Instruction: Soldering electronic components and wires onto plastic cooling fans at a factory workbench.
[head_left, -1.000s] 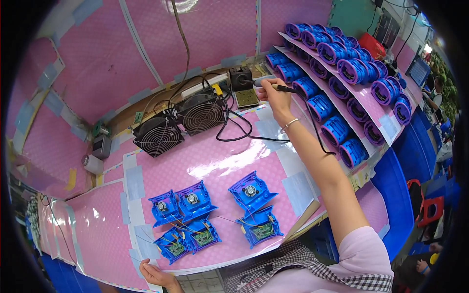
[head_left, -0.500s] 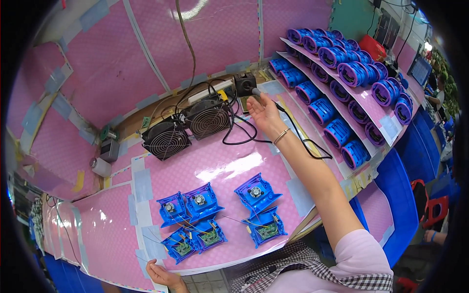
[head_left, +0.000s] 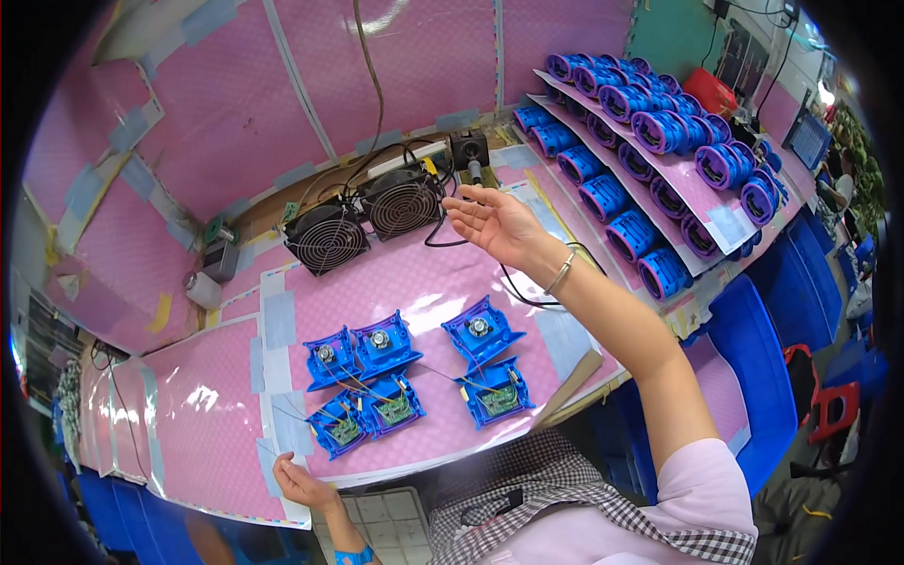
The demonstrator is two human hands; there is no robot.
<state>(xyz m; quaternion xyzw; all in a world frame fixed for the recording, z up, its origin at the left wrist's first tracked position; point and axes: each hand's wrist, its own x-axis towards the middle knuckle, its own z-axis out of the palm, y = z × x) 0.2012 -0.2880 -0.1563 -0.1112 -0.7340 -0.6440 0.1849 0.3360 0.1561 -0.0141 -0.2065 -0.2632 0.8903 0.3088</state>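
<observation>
fingertips of the left hand [head_left: 303, 485] look pinched together, nearer than the blue housings [head_left: 388, 359], on what i can't tell; those lie opened in pairs, seemingly so their joining wires [head_left: 356, 379] stay slack. beyond the housings, the right hand [head_left: 497, 226] hangs empty, fingers apart, before a soldering iron [head_left: 476, 173] parked, likely for safety, in its black holder [head_left: 468, 148].

Left hand [head_left: 303, 485]: fingers curled; too small to tell if a thin wire sits in the fingertips.
Soldering iron [head_left: 476, 173]: front end hidden in the black holder [head_left: 469, 144].
Black cable [head_left: 520, 293]: part of its run hidden behind the right forearm [head_left: 621, 315].
Circuit boards [head_left: 395, 409]: joints and parts too small to read.
Middle-row cylinders [head_left: 669, 198]: partly covered by the upper panel [head_left: 730, 222], right.
Checked apron [head_left: 508, 480]: cut off by near edge.
</observation>
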